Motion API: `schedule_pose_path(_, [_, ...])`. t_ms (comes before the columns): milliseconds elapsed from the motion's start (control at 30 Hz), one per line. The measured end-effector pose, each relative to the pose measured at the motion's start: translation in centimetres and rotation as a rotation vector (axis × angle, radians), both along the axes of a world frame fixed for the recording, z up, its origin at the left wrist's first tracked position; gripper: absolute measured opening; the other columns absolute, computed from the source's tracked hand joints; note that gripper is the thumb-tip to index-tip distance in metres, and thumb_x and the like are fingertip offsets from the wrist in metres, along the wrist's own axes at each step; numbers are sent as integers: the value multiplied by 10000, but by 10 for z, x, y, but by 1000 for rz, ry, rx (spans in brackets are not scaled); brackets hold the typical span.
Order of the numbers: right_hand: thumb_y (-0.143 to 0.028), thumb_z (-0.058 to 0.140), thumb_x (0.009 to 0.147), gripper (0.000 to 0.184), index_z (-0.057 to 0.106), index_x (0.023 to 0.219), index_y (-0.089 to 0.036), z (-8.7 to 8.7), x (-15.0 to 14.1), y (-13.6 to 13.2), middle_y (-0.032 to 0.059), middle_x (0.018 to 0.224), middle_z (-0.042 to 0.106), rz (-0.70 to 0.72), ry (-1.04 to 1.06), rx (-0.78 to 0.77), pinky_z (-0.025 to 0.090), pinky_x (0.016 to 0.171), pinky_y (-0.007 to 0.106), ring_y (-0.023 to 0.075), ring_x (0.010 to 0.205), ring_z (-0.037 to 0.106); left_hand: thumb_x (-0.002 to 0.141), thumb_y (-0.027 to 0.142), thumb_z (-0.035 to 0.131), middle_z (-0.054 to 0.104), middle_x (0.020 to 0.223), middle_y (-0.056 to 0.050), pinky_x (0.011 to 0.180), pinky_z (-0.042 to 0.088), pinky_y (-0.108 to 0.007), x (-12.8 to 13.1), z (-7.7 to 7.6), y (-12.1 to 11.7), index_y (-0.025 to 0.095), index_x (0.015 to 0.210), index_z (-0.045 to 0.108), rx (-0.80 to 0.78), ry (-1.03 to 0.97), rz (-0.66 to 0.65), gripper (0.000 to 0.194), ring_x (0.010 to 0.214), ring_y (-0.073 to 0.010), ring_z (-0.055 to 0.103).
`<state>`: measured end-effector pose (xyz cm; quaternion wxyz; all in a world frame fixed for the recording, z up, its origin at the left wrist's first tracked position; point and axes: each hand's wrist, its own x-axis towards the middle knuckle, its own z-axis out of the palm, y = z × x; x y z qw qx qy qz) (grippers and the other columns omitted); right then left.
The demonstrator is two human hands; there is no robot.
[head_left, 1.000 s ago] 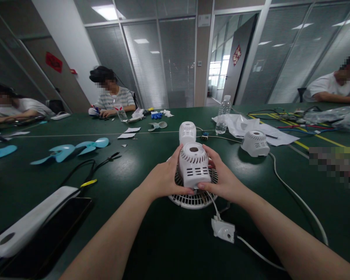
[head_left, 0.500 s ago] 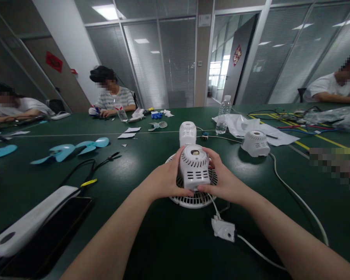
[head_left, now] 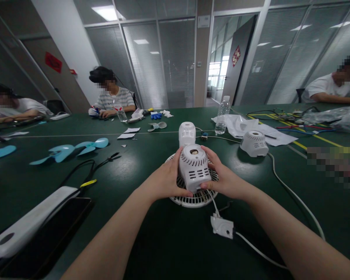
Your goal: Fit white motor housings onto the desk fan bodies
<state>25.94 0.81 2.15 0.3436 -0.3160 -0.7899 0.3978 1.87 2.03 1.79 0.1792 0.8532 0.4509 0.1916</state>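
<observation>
Between my two hands is a white fan motor housing, vented with slots and with a round hole on top. My left hand grips its left side, thumb low at the front edge. On the other side, my right hand is closed round it, thumb at the lower front corner. Under the housing lies a round white fan grille, partly covered by it. A cord runs from beneath to a small white switch plate on the table. Just behind stands another white housing.
Another motor housing with a cord sits right, near a water bottle and papers. Blue fan blades lie left; a white power bank-like bar and dark phone are nearer. Other people sit round the green table.
The housing has tilted and turned slightly in my hands, its lower front edge now slanting up to the right. My right fingers and thumb have shifted slightly with it.
</observation>
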Motion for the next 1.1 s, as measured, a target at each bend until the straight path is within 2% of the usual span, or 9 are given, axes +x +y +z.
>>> schedule_pose_path(200, [-312, 719, 804, 1055, -52, 1523, -366, 1, 3, 0, 96, 1599, 211, 28, -34, -71, 328, 1124, 544, 311, 1405, 353, 552, 554, 814, 270, 1560, -204, 1077, 358, -568, 2, -3, 1, 227, 1482, -252, -42, -30, 1, 1453, 1360, -417, 393])
schedule_pose_path(400, [-314, 706, 808, 1047, -53, 1528, -374, 1, 3, -1, 56, 1626, 115, -119, -190, 122, 245, 1165, 571, 312, 1455, 245, 554, 513, 831, 292, 1551, -207, 1104, 341, -550, 0, -3, 4, 214, 1498, -207, 31, -6, 8, 1434, 1368, -399, 390])
schedule_pose_path(467, [-296, 692, 817, 1003, -9, 1529, -387, 1, 5, 1, 46, 1614, 166, -175, -229, 198, 263, 1163, 568, 308, 1440, 285, 574, 512, 824, 313, 1542, -207, 1097, 353, -557, 0, -1, 4, 215, 1503, -193, 51, 26, 37, 1409, 1344, -398, 423])
schedule_pose_path(567, [-270, 576, 892, 796, 112, 1522, -416, 2, 10, 6, 35, 1550, 325, -265, -306, 245, 366, 1114, 554, 289, 1357, 428, 666, 530, 764, 328, 1538, -193, 1074, 387, -555, 0, 0, 4, 232, 1509, -179, 97, 52, 101, 1299, 1329, -383, 444])
schedule_pose_path(700, [-248, 466, 934, 627, 248, 1500, -407, 8, 18, 11, 28, 1480, 454, -392, -416, 277, 399, 1078, 587, 297, 1301, 493, 792, 557, 637, 485, 1419, -166, 975, 480, -544, 5, 1, 4, 265, 1526, -109, 140, 94, 184, 1086, 1197, -353, 558])
schedule_pose_path(833, [-335, 499, 922, 641, 246, 1511, -362, 14, 19, 6, 35, 1508, 426, -398, -452, 259, 428, 1056, 575, 306, 1275, 520, 824, 534, 606, 563, 1301, -149, 919, 512, -529, 8, 1, 2, 276, 1532, -58, 175, 99, 217, 1005, 1099, -333, 599])
schedule_pose_path(967, [-550, 598, 830, 837, 201, 1524, -300, 13, 13, -1, 84, 1533, 377, -423, -483, 214, 439, 1027, 593, 357, 1270, 510, 841, 470, 613, 591, 1255, -122, 908, 512, -508, 8, 2, 2, 307, 1527, -7, 186, 57, 183, 939, 1087, -317, 601])
schedule_pose_path(1033, [-559, 647, 781, 918, 180, 1524, -287, 10, 10, -1, 107, 1532, 368, -457, -484, 203, 434, 1022, 600, 375, 1265, 506, 838, 457, 621, 608, 1222, -108, 905, 510, -502, 7, 1, 2, 306, 1517, 53, 178, 18, 176, 898, 1066, -304, 611])
schedule_pose_path(1100, [-505, 666, 775, 916, 178, 1518, -286, 6, 9, 0, 120, 1517, 383, -469, -455, 186, 430, 1028, 587, 369, 1269, 501, 831, 459, 629, 628, 1179, -95, 893, 515, -493, 7, -1, 4, 285, 1485, 146, 151, -39, 191, 832, 1025, -286, 628])
